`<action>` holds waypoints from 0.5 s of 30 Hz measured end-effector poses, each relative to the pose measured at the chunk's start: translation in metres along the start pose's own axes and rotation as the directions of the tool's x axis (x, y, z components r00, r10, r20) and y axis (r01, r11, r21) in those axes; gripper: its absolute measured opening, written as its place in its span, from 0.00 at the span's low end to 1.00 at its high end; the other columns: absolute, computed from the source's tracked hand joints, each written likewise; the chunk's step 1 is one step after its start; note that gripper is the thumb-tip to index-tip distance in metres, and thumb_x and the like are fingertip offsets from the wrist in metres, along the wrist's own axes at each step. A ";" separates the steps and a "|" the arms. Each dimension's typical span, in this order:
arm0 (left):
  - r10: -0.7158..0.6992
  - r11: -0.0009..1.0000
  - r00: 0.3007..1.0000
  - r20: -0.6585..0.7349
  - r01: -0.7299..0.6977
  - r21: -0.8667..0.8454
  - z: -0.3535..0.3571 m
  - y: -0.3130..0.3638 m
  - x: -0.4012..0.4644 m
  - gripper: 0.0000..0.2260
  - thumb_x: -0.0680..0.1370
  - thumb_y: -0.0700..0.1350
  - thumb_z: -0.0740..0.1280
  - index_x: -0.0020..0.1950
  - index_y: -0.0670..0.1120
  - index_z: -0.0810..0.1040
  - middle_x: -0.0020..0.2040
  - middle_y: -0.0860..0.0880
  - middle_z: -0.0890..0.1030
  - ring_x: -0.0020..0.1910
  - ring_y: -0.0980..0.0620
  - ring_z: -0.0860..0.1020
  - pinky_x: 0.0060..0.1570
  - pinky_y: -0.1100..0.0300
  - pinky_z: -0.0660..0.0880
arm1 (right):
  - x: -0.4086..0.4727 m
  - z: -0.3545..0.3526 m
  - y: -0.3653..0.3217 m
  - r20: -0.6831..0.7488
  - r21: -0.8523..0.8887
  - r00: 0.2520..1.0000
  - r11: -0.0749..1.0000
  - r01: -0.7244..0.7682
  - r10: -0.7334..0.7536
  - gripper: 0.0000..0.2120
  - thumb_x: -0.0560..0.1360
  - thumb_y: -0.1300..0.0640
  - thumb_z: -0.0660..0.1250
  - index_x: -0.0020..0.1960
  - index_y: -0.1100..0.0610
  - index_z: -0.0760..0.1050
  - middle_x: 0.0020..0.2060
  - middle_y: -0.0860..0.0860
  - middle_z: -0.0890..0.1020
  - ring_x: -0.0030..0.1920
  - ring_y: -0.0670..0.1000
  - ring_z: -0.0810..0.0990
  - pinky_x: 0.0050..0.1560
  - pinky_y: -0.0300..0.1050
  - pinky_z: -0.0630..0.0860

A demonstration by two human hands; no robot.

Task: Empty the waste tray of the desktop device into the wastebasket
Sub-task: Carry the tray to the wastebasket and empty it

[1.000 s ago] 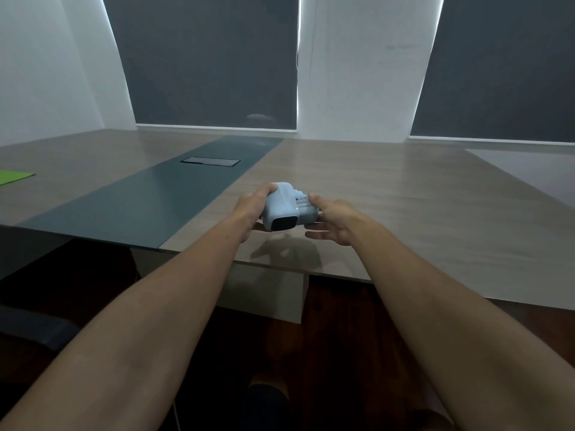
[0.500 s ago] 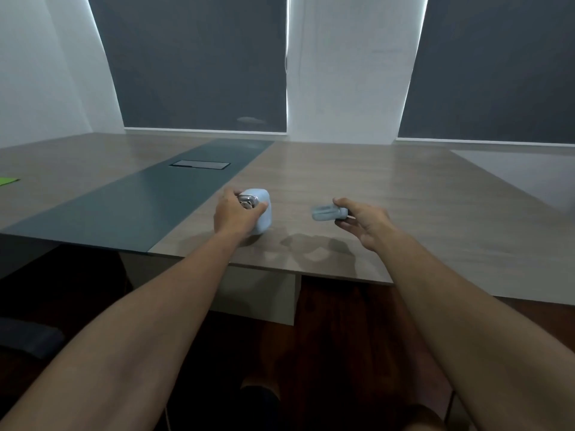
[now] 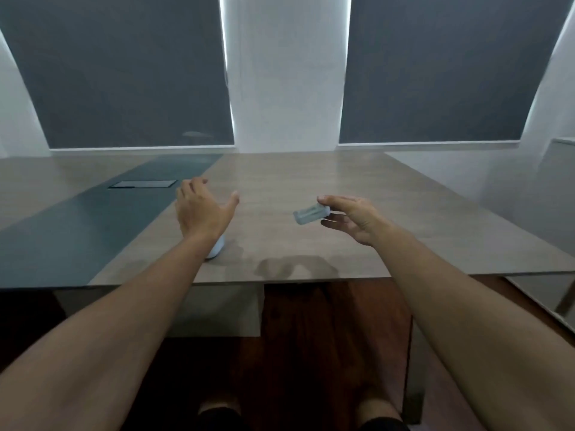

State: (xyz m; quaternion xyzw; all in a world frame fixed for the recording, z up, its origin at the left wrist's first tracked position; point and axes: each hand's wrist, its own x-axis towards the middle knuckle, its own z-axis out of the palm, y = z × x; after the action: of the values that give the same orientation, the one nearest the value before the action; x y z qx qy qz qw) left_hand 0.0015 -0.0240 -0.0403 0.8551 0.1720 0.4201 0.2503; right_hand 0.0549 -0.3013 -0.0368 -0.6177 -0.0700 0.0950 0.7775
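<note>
The small pale blue desktop device (image 3: 217,247) stands on the wooden table (image 3: 311,181) near its front edge, mostly hidden under my left wrist. My left hand (image 3: 202,209) hovers above it with fingers spread and nothing in it. My right hand (image 3: 354,217) is raised over the table to the right, its thumb and fingers pinching a small translucent waste tray (image 3: 311,214) that lies roughly level in the air. No wastebasket is in view.
A dark grey strip (image 3: 93,225) runs along the table's left part, with a rectangular cable hatch (image 3: 142,184) set in it. Two dark roller blinds cover the windows behind. Below the front edge lies dark wooden floor (image 3: 311,337), and my shoes show.
The tray came out of the device, which was set down on the table. My left hand let go of it and lifted open; my right hand carried the tray off to the right.
</note>
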 end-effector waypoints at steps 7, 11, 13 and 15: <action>0.172 0.903 0.897 0.407 0.022 -0.429 0.036 0.137 -0.018 0.15 0.75 0.52 0.68 0.55 0.43 0.81 0.47 0.45 0.82 0.49 0.45 0.80 0.51 0.54 0.76 | -0.056 -0.085 -0.034 -0.085 -0.012 0.995 0.999 0.048 -0.048 0.17 0.71 0.61 0.74 0.58 0.62 0.80 0.46 0.55 0.83 0.47 0.55 0.83 0.46 0.45 0.82; 0.282 0.727 0.592 0.755 0.381 -0.571 0.062 0.198 -0.069 0.21 0.77 0.59 0.67 0.58 0.42 0.78 0.49 0.43 0.81 0.45 0.46 0.80 0.41 0.51 0.81 | -0.097 -0.141 -0.043 -0.166 -0.041 0.985 0.998 0.049 -0.055 0.10 0.72 0.59 0.72 0.53 0.59 0.81 0.43 0.55 0.82 0.44 0.53 0.82 0.45 0.44 0.82; 0.309 0.693 0.494 0.813 0.468 -0.548 0.075 0.216 -0.095 0.26 0.76 0.62 0.65 0.59 0.41 0.78 0.50 0.42 0.81 0.46 0.45 0.80 0.40 0.51 0.81 | -0.119 -0.169 -0.044 -0.219 -0.059 0.974 0.998 0.039 -0.051 0.12 0.72 0.57 0.72 0.54 0.59 0.80 0.45 0.55 0.81 0.45 0.53 0.81 0.47 0.45 0.81; 0.317 0.656 0.386 0.866 0.571 -0.495 0.088 0.232 -0.121 0.27 0.77 0.63 0.64 0.58 0.39 0.77 0.50 0.40 0.81 0.46 0.43 0.81 0.40 0.51 0.81 | -0.143 -0.194 -0.044 -0.267 -0.085 0.962 0.996 0.034 -0.055 0.17 0.70 0.54 0.74 0.57 0.57 0.79 0.47 0.55 0.82 0.47 0.52 0.81 0.51 0.47 0.79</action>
State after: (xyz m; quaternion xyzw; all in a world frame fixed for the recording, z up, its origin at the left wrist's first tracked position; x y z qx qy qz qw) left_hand 0.0212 -0.2988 -0.0300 0.7350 -0.1080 -0.1145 0.6596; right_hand -0.0373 -0.5280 -0.0369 -0.6538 0.0187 -0.0102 0.7564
